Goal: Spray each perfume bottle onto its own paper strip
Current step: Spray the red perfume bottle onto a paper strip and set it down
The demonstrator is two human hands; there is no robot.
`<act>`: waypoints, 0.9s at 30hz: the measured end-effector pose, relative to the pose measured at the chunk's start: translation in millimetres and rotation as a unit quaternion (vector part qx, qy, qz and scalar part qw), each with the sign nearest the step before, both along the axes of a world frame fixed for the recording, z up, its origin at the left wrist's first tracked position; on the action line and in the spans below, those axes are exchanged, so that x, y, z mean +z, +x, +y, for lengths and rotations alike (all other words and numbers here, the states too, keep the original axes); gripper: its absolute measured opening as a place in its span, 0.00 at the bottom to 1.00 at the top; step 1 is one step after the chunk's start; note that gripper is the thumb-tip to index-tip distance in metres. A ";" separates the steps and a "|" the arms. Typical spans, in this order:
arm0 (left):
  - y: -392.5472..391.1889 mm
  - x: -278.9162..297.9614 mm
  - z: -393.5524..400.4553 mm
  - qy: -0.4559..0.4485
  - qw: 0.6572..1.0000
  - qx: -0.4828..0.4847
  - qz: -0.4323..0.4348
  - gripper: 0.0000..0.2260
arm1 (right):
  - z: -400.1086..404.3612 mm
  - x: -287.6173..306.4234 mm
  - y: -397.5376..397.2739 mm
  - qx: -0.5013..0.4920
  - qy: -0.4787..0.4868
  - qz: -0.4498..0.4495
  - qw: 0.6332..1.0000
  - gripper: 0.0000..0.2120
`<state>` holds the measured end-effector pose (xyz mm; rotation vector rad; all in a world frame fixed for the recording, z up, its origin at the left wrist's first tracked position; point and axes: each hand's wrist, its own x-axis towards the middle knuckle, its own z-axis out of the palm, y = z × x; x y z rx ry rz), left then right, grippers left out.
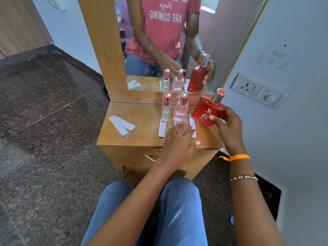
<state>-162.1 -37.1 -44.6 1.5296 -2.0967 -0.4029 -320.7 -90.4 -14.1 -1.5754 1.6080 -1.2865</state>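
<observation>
Right of centre, the right hand grips the red bottle by its flat sides, glass, likely slick; the left hand lies flat on the strips

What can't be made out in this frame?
- Head view: the paper strip by the red bottle is mostly hidden by the left hand.
- The red bottle's small label print is too small to read.
- The right hand covers the bottle's right edge.
</observation>
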 end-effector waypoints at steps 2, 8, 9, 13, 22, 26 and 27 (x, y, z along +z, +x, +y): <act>0.1 -4.9 -2.2 0.009 1.000 -0.004 -0.014 0.19 | -8.5 -3.1 3.8 0.012 0.006 -0.004 1.000 0.16; 2.5 -11.1 -5.2 0.021 1.000 -0.006 0.005 0.19 | -22.2 -5.0 11.7 0.040 0.020 0.001 0.999 0.17; 2.6 -11.5 -5.4 0.022 1.000 -0.006 0.008 0.19 | -23.6 -5.2 11.7 0.041 0.022 0.001 0.999 0.17; 2.9 -13.0 -4.7 0.027 0.999 -0.004 0.016 0.19 | -25.1 -7.1 12.5 0.041 0.024 -0.003 0.999 0.18; 4.1 -10.7 -1.6 0.008 0.998 -0.016 0.054 0.18 | -17.4 -9.5 13.4 0.029 0.030 0.001 0.999 0.18; 11.3 -1.2 5.0 -0.005 0.995 -0.015 0.103 0.16 | 5.1 -14.1 16.9 -0.103 -0.018 -0.058 0.993 0.13; 15.8 0.6 8.4 -0.014 0.994 -0.002 0.112 0.15 | 14.4 -16.2 21.0 -0.141 -0.035 -0.061 0.987 0.10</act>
